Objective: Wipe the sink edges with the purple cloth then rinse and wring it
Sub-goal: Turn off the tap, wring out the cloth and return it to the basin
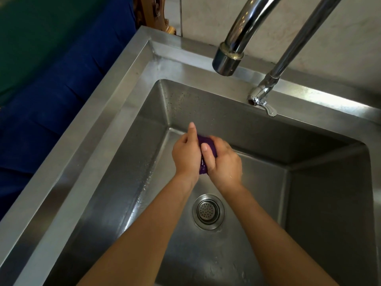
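The purple cloth [203,166] is bunched into a small wad and squeezed between both hands over the middle of the steel sink basin. My left hand [186,155] presses it from the left, one finger pointing up. My right hand [223,162] wraps it from the right, fingers over the top. Only small patches of cloth show between the palms. The sink rim [115,83] runs along the left and back sides.
A chrome tap spout [227,60] hangs above the basin's back, with no water visibly running. A second tap with a lever [262,100] stands on the back rim. The drain strainer [208,211] lies below my wrists. Blue fabric [51,89] lies left of the sink.
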The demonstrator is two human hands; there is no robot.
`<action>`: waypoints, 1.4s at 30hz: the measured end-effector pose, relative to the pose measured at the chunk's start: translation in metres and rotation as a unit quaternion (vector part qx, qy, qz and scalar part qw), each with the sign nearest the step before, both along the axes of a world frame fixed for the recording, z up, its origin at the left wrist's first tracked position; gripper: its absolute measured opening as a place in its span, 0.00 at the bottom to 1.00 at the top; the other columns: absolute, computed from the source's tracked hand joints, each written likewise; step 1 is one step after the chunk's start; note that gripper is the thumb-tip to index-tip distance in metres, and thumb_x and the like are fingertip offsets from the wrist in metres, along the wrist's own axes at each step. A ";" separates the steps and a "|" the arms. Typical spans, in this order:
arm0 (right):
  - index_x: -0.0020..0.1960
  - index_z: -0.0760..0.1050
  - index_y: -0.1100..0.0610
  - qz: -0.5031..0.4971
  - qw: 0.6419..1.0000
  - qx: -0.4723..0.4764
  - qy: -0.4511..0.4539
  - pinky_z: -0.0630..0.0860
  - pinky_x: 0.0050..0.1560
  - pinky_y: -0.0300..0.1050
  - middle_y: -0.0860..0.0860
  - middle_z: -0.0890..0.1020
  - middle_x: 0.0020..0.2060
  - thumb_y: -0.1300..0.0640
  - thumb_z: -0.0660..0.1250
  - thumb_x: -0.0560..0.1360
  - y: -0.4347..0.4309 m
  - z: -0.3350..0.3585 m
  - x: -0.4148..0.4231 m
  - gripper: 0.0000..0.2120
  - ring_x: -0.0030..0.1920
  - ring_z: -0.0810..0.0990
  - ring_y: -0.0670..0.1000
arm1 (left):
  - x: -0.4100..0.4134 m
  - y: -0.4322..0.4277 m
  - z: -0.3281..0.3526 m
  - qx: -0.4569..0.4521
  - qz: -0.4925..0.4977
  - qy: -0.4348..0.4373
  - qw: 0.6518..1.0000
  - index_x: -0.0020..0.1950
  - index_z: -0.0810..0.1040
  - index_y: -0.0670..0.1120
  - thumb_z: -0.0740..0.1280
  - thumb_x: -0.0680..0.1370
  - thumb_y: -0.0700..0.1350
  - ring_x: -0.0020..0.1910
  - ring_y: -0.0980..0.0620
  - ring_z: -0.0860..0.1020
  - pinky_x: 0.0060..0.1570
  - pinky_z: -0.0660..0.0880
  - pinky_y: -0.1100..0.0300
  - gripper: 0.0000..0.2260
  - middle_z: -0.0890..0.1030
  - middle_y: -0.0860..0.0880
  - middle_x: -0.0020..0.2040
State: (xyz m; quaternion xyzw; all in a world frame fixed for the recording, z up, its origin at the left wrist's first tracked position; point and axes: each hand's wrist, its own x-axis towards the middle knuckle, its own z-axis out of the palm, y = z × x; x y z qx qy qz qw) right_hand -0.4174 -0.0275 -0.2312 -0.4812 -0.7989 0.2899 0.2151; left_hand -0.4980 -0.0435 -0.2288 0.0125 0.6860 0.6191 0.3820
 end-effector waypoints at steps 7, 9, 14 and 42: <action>0.42 0.77 0.61 -0.005 0.997 0.066 -0.046 0.65 0.33 0.44 0.60 0.82 0.33 0.47 0.45 0.78 0.001 -0.001 -0.010 0.26 0.34 0.80 0.63 | -0.004 0.000 -0.007 -0.026 -0.008 0.142 0.989 0.25 0.69 0.47 0.59 0.79 0.46 0.30 0.50 0.73 0.37 0.73 0.53 0.21 0.73 0.50 0.26; 0.42 0.77 0.62 -0.006 0.998 0.032 -0.044 0.65 0.35 0.45 0.61 0.83 0.35 0.50 0.47 0.79 0.004 0.001 -0.012 0.25 0.37 0.80 0.63 | -0.006 0.001 -0.009 -0.035 -0.028 0.177 0.983 0.28 0.70 0.45 0.59 0.79 0.46 0.29 0.54 0.72 0.36 0.71 0.57 0.19 0.73 0.49 0.27; 0.43 0.76 0.59 0.027 0.988 -0.140 -0.053 0.68 0.40 0.44 0.57 0.81 0.38 0.47 0.51 0.80 0.019 -0.004 -0.017 0.21 0.42 0.79 0.59 | -0.008 -0.007 -0.019 -0.050 -0.054 0.194 0.978 0.32 0.73 0.45 0.60 0.80 0.49 0.30 0.57 0.72 0.34 0.69 0.63 0.17 0.74 0.51 0.30; 0.34 0.75 0.61 0.007 0.991 0.131 0.028 0.68 0.26 0.43 0.59 0.78 0.25 0.47 0.50 0.75 0.020 -0.008 -0.021 0.23 0.24 0.76 0.62 | -0.010 0.010 -0.017 -0.109 -0.042 0.078 0.990 0.23 0.75 0.51 0.55 0.74 0.56 0.39 0.38 0.78 0.43 0.75 0.47 0.22 0.80 0.41 0.34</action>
